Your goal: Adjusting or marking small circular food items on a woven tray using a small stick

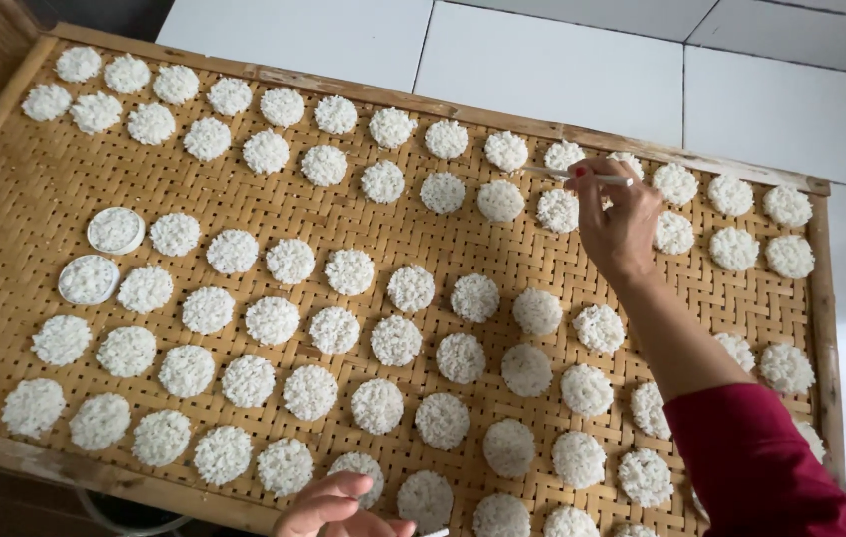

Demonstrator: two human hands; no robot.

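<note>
A woven bamboo tray [5, 214] with a wooden frame carries several rows of round white rice cakes [411, 287]. My right hand [617, 219], in a dark red sleeve, reaches over the tray's far right part and pinches a thin white stick [567, 174] above the cakes of the back row. My left hand [338, 507] is at the bottom edge of the view, fingers loosely curled, resting near the front row next to a cake [426, 497]; only part of it shows. Two round white moulds [115, 230] filled with rice lie on the tray's left side.
White floor tiles [542, 65] lie beyond the tray's far edge and to its right. The tray's wooden frame [94, 472] runs along the near side. A bare stretch of weave is on the far left, beside the moulds.
</note>
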